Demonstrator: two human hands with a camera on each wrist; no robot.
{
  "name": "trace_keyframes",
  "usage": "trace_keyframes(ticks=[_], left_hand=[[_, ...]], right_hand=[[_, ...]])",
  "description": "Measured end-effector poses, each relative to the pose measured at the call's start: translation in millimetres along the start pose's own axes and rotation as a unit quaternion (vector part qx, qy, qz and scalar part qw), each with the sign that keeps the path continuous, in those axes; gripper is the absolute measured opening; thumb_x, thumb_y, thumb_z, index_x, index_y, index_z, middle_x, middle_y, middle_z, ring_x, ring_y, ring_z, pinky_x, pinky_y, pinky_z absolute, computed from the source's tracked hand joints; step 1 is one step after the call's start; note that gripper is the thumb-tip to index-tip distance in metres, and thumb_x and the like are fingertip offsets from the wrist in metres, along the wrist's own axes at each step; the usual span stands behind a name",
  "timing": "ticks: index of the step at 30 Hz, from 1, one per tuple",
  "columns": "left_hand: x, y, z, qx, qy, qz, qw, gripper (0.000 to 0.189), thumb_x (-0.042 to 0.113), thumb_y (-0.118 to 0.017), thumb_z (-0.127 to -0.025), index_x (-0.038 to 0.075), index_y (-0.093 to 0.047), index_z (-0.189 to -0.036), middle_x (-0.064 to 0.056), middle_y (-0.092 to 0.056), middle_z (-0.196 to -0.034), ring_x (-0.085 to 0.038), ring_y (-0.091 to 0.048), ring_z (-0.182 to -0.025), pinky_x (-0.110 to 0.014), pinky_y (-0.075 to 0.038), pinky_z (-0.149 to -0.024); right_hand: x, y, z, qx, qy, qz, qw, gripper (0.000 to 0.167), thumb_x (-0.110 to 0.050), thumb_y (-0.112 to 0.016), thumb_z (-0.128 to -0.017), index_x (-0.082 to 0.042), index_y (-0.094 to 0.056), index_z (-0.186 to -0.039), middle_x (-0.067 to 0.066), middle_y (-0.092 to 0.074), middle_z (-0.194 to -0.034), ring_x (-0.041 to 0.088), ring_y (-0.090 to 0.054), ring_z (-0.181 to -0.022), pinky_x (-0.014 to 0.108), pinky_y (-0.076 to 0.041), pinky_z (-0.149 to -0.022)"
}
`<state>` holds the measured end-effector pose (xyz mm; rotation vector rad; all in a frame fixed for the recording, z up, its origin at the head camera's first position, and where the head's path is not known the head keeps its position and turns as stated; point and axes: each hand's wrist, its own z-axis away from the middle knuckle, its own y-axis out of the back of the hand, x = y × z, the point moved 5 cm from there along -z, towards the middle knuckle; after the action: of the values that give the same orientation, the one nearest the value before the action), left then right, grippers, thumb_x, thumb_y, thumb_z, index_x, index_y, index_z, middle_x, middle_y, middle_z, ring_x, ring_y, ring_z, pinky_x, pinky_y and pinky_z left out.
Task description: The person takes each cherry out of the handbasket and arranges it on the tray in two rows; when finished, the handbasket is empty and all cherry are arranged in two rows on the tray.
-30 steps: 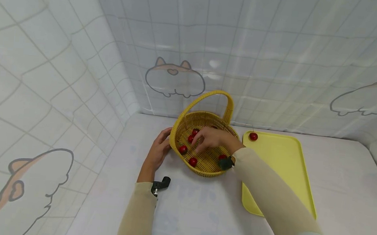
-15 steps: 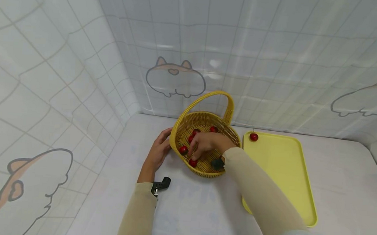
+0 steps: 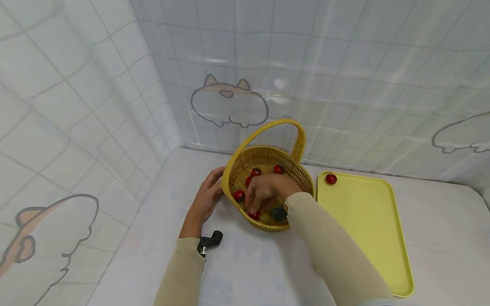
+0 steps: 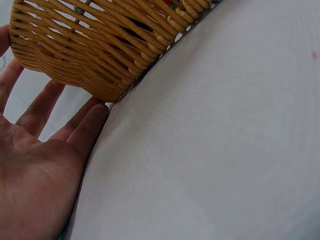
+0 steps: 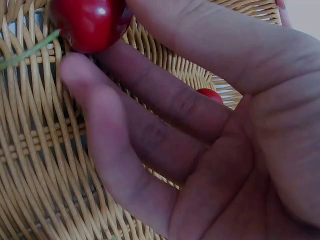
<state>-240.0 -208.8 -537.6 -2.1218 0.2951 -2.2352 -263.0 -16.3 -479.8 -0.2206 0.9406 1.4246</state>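
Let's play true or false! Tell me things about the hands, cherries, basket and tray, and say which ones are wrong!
1. A cherry lies on the tray. True.
2. The left hand is on the tray. False: it touches the outside of the basket.
3. The right hand is inside the basket. True.
4. Every cherry is on the tray. False: other cherries are in the basket.
5. The held cherry has a stem. True.

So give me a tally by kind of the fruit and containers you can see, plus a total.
Yellow wicker basket: 1
Yellow tray: 1
Cherries: 6 visible, 5 in the basket and 1 on the tray
Total: 8 visible
The right hand and sleeve may hide more cherries.
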Motion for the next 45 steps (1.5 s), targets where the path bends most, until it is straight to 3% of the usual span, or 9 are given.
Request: trace_keyframes(ticks=[10,23,32,45], left_hand=[[-0.2,-0.7,0.2,-0.003,0.001,0.004,1.0000,0.048,0.020,-0.066,-0.097,0.020,-0.055,-0.144,0.000,-0.044,-0.156,-0.028,-0.048,-0.139,-0.030,-0.048,-0.105],[-1.7,1.8,-1.7,-0.009,0.001,0.006,0.9999,0.047,0.016,-0.063,-0.100,0.018,-0.052,-0.146,-0.002,-0.041,-0.158,-0.030,-0.044,-0.143,-0.029,-0.046,-0.108],[-0.1,1.0,-2.5,-0.010,-0.006,0.001,0.9999,0.047,0.016,-0.062,-0.100,0.019,-0.052,-0.146,0.000,-0.042,-0.157,-0.027,-0.046,-0.141,-0.030,-0.046,-0.108],[-1.9,1.5,-7.2,-0.017,-0.008,-0.001,0.9998,0.047,0.016,-0.062,-0.101,0.018,-0.052,-0.146,-0.001,-0.040,-0.159,-0.028,-0.043,-0.144,-0.031,-0.045,-0.110]], right_hand=[[2,-2,-0.3,-0.016,-0.005,0.003,0.9999,0.010,-0.013,-0.080,-0.088,-0.019,-0.083,-0.096,0.003,-0.079,-0.093,0.020,-0.075,-0.079,0.025,-0.058,-0.064],[3,2,5.1,-0.028,0.005,0.003,0.9996,0.008,-0.017,-0.078,-0.090,-0.018,-0.081,-0.098,0.003,-0.078,-0.093,0.020,-0.073,-0.082,0.027,-0.056,-0.067],[7,11,16.7,-0.017,0.018,-0.013,0.9996,0.020,-0.020,-0.074,-0.094,-0.015,-0.078,-0.113,0.003,-0.077,-0.100,0.023,-0.076,-0.089,0.032,-0.060,-0.075],[5,24,40.2,0.014,0.067,-0.076,0.9948,0.018,-0.015,-0.072,-0.096,-0.006,-0.072,-0.111,0.007,-0.069,-0.102,0.020,-0.070,-0.091,0.046,-0.058,-0.094]])
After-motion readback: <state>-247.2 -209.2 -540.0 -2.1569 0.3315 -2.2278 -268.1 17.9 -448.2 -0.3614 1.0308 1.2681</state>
